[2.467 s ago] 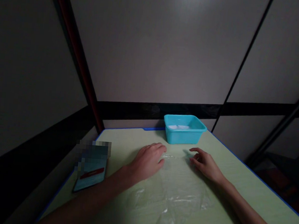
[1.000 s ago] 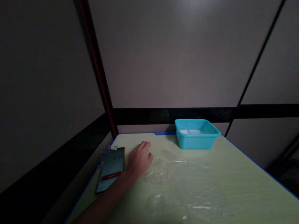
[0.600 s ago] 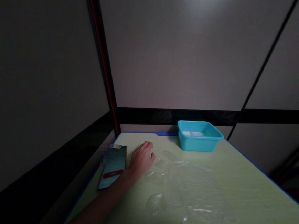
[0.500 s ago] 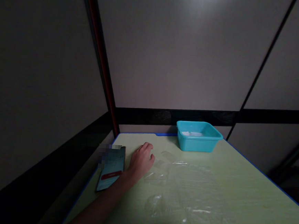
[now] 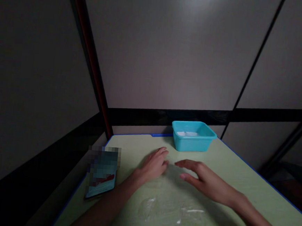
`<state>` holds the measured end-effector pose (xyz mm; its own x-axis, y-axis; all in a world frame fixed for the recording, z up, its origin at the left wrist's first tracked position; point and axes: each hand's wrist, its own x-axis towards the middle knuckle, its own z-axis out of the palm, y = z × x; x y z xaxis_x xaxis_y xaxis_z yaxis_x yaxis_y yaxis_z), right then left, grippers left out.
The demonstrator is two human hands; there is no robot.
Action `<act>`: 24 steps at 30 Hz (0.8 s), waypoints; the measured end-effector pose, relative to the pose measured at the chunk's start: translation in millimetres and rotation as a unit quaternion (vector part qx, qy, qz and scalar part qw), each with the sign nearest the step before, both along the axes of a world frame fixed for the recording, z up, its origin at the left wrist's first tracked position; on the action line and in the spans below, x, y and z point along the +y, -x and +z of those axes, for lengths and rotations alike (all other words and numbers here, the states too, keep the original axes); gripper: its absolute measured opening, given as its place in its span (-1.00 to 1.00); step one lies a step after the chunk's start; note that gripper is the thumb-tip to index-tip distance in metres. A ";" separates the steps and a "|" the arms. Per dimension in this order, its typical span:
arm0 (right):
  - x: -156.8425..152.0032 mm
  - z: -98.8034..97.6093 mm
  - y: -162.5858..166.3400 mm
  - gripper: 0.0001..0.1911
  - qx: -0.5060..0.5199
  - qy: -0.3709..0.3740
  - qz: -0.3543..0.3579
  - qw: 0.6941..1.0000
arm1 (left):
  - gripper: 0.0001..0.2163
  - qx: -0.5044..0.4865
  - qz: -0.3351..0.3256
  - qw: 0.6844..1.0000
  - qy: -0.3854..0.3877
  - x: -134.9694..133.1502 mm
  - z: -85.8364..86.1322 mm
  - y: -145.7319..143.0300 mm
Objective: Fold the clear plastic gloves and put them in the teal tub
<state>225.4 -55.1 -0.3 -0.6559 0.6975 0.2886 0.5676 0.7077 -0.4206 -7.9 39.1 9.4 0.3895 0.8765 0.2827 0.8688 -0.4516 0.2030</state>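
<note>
A crumpled sheet of clear plastic film (image 5: pixel 174 212) lies spread on the pale green table (image 5: pixel 239 182). My left hand (image 5: pixel 153 163) rests palm down on the film's far left part, fingers stretched forward, holding nothing. My right hand (image 5: pixel 203 179) hovers just above the film to the right of it, fingers extended and pointing left toward the left hand. The two hands are close but apart. A turquoise plastic tub (image 5: pixel 192 136) stands at the table's far edge beyond both hands, with something pale inside.
A phone (image 5: pixel 101 177) with a lit screen lies near the table's left edge, beside my left forearm. Grey wall panels with black bands close off the back and left. The table's blue rim runs along the right side.
My right hand has come back into view and reached over the film. My left hand has shifted right, away from the phone. The view has swung slightly to the right.
</note>
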 end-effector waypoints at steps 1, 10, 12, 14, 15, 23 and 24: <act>21.6 3.9 10.6 -0.56 -0.011 0.002 0.000 1.000 | -0.69 0.002 -0.008 1.000 0.003 4.8 -3.3 0.3; 87.9 -16.1 43.4 -0.31 -0.100 -0.027 0.024 0.994 | -0.54 0.082 -0.051 0.994 0.055 14.5 -20.0 12.4; 84.5 -17.0 41.5 -0.30 -0.095 -0.027 0.023 0.995 | -0.54 0.088 -0.047 0.994 0.052 12.8 -21.0 11.2; 83.8 -14.4 40.7 -0.29 -0.095 -0.021 0.023 0.995 | -0.54 0.078 -0.045 0.994 0.056 13.6 -21.6 10.1; 84.2 -12.2 40.4 -0.28 -0.096 -0.016 0.024 0.995 | -0.54 0.063 -0.042 0.995 0.060 15.2 -21.8 10.1; 81.9 7.9 29.9 -0.44 -0.063 0.001 -0.002 0.998 | -0.71 -0.054 0.066 0.996 0.039 41.7 -22.5 20.7; 80.8 8.6 29.8 -0.45 -0.059 -0.003 0.000 0.998 | -0.76 -0.063 0.081 0.994 0.038 43.9 -23.2 21.4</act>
